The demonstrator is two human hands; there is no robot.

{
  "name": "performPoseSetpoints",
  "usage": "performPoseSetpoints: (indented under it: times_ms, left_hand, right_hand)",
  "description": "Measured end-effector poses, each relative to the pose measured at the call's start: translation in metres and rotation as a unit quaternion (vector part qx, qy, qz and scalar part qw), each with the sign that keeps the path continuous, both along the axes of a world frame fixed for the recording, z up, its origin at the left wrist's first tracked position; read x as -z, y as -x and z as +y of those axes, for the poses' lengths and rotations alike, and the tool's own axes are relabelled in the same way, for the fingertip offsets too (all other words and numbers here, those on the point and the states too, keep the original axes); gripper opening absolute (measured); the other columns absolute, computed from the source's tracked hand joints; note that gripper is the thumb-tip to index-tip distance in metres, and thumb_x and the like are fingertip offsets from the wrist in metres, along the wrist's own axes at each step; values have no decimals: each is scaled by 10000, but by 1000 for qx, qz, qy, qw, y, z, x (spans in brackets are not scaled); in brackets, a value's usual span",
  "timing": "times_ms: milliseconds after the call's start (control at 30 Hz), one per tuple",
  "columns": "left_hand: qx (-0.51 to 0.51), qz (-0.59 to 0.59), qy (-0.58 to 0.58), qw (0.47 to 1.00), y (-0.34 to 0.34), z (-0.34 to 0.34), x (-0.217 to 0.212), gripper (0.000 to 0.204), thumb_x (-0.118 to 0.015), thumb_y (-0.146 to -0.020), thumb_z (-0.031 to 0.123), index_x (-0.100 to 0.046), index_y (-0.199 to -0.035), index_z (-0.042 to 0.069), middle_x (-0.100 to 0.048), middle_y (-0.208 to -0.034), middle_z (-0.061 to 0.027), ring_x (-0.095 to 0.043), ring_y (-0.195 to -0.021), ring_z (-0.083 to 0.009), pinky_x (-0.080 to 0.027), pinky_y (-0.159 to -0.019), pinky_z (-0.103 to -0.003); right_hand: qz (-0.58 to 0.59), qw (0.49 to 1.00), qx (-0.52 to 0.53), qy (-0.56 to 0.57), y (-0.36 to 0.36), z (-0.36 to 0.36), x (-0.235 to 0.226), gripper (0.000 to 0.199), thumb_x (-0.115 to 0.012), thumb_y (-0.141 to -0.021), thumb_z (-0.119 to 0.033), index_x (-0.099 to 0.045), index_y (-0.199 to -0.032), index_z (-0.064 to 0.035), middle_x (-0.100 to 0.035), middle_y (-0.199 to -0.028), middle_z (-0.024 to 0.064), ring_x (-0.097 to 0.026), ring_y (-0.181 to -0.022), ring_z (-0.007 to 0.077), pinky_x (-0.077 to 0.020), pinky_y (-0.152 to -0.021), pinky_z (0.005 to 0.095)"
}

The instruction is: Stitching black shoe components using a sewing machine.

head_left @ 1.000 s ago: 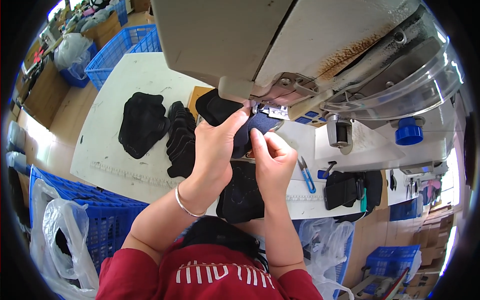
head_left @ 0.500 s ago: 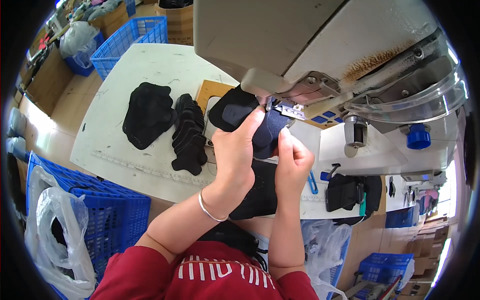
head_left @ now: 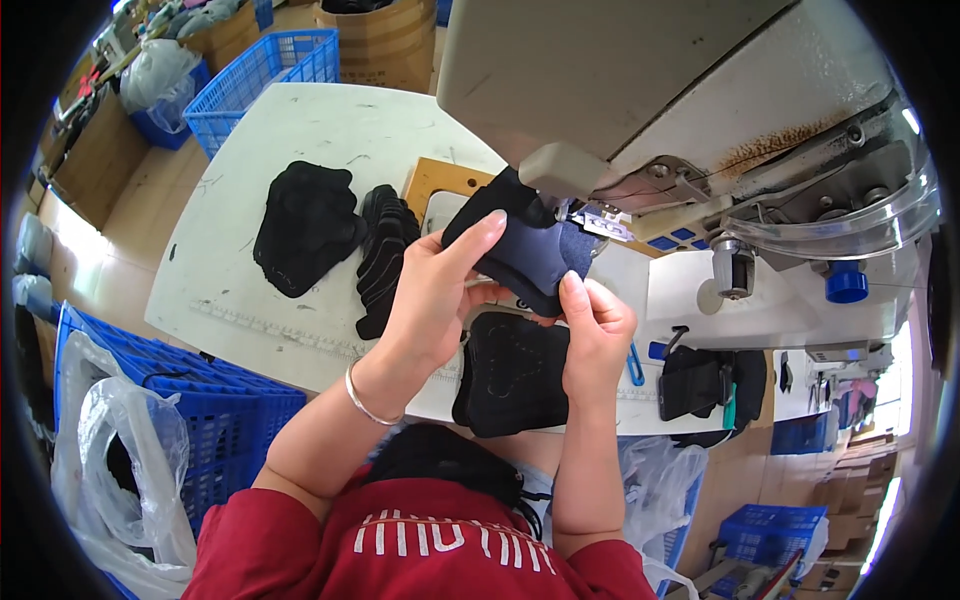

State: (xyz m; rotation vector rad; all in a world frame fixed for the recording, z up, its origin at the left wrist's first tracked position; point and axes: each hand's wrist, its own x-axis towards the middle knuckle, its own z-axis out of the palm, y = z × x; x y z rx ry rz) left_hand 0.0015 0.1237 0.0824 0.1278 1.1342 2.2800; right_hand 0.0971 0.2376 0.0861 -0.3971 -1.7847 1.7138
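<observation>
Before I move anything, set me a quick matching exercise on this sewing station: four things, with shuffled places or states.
1. Dark fabric piece
2. Bracelet
3. Round knob
4. Black pieces

A. Overlapping in a row on the table
B. Bright blue, on the sewing machine
C. Held by left hand and right hand
D. Around the left wrist

Pairs: 1-C, 2-D, 3-B, 4-A.

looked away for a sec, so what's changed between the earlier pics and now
The left hand has moved its thumb left, away from the presser foot, baring more of the navy piece; the right hand has drawn slightly toward the body. Both keep their grip on it; nothing was let go. The phone and black stack lie as before.
</observation>
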Motion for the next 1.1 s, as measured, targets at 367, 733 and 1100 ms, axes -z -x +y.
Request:
performPoseSetpoints:
  times_ms: [367, 733, 1100]
  left_hand:
    - [34, 62, 3, 998, -16, 5, -4, 164, -703, -832, 158, -660, -937, 38, -670, -841, -22, -621, -701, -91, -474, -574, -222]
    - [-4, 97, 52, 994, -1, -6, 4, 226, -635, -897, 223, -675, -841, 8, -669, -787, -45, -601, -598, -99, -494, -520, -234]
    - [-9, 146, 66, 987, -1, -7, 3, 216, -654, -883, 207, -651, -841, -4, -643, -739, -32, -589, -591, -86, -489, -478, -223]
  right_hand:
    - [17, 999, 32, -35, -9, -2, 2, 248, -600, -920, -166, -635, -778, 35, -603, -689, -3, -525, -621, 46, -423, -559, 202]
    - [7, 1000, 0, 16, -5, 4, 6, 199, -627, -890, -113, -656, -752, 28, -628, -679, 19, -545, -590, 62, -434, -562, 203]
    - [12, 1000, 3, 10, -5, 5, 7, 194, -652, -876, -109, -634, -728, 15, -576, -647, -11, -533, -586, 44, -481, -548, 212]
